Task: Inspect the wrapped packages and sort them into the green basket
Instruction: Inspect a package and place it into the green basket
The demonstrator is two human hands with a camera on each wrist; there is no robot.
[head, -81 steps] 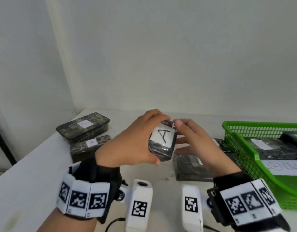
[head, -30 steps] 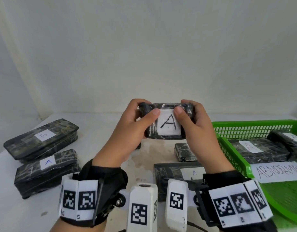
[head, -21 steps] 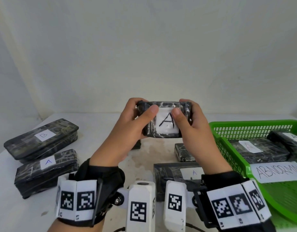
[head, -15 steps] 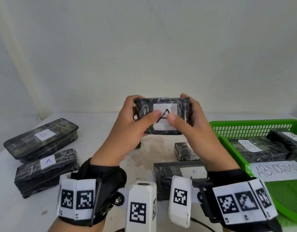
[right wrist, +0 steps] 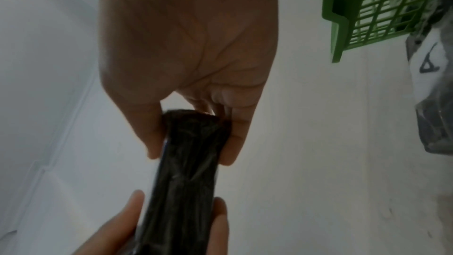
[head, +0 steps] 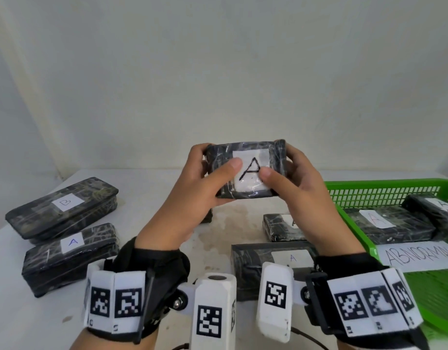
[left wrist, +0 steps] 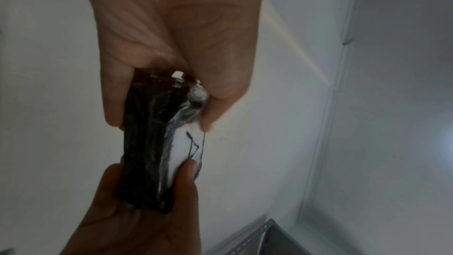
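Observation:
I hold a black wrapped package (head: 245, 170) with a white label marked "A" level in the air above the table. My left hand (head: 207, 178) grips its left end and my right hand (head: 288, 180) grips its right end. Both thumbs lie on the label face and the other fingers curl behind it. In the left wrist view the package (left wrist: 152, 143) appears edge-on, and in the right wrist view the package (right wrist: 188, 162) shows its dark side. The green basket (head: 384, 184) stands to the right with two wrapped packages (head: 394, 228) inside.
A paper reading "ABNORMAL" (head: 420, 256) lies in the basket. On the table's left lie a package marked "B" (head: 64, 205) and one marked "A" (head: 69, 256). A flat "A" package (head: 268, 263) and a small one (head: 281, 228) lie under my hands. A white wall stands behind.
The package turned from upright to lying level between both hands, then rose a little. My thumbs slid inward over the label and have spread slightly apart again.

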